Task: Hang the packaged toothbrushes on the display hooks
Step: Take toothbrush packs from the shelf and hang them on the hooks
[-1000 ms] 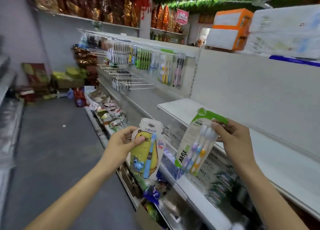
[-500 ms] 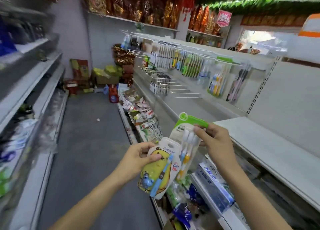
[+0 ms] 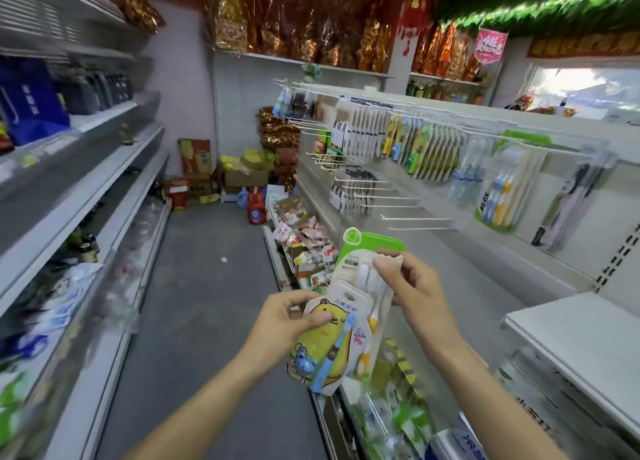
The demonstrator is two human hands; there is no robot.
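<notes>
Below the display hooks [image 3: 415, 218], my left hand [image 3: 287, 321] grips the yellow toothbrush pack [image 3: 325, 341] upright; my right hand [image 3: 412, 286] pinches the green-topped toothbrush pack [image 3: 360, 251], also upright.

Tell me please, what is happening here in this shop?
A person stands in a shop aisle with a toothbrush pack in each hand. The left hand holds a yellow children's pack; the right hand pinches a green-topped pack just behind it. Neither is hung yet. Ahead on the right, the display hooks already carry many packs, and several lower hooks are bare.
</notes>
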